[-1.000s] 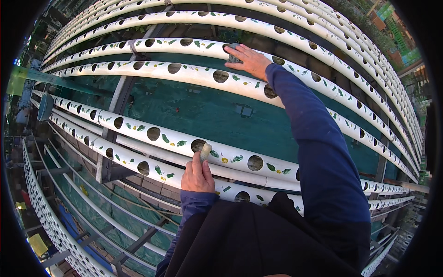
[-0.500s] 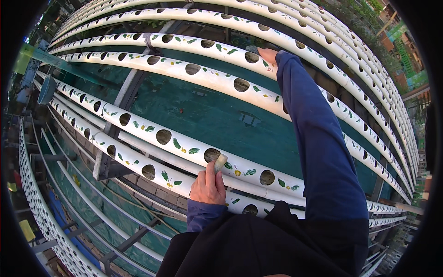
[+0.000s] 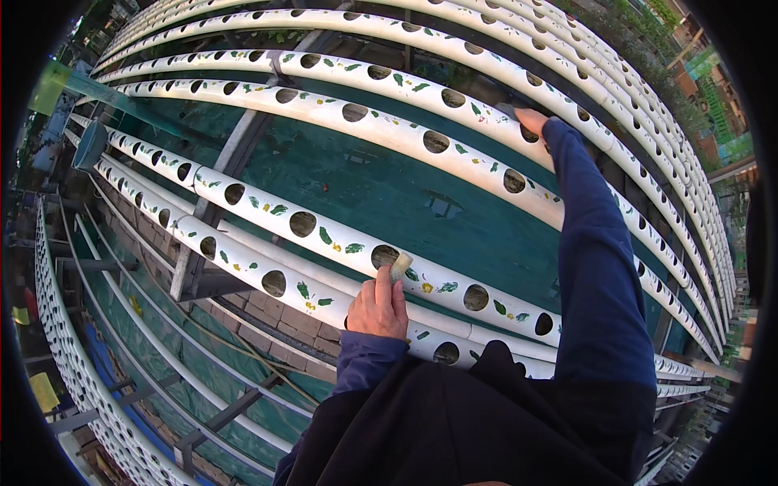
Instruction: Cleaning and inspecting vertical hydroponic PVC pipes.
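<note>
Rows of white pipes [image 3: 267,206] with round holes and painted leaf marks run across a rack. My left hand [image 3: 378,301] pinches a small pale sponge cube [image 3: 399,266] beside a hole [image 3: 384,256] in a near pipe. My right hand [image 3: 531,120] reaches far up in a dark blue sleeve and rests on an upper pipe [image 3: 454,89]; its fingers are mostly hidden behind the pipe, so what it holds cannot be seen.
A teal sheet [image 3: 421,202] lies below the pipes. Grey metal struts [image 3: 219,174] hold the rack up. Bricks [image 3: 275,320] show under the near pipes. More holed white pipes [image 3: 73,381] curve along the lower left. Buildings [image 3: 713,89] stand at far right.
My right hand has slid to the right and further along the upper pipes. My left hand has stayed at the near pipe with the sponge cube, and my view has shifted.
</note>
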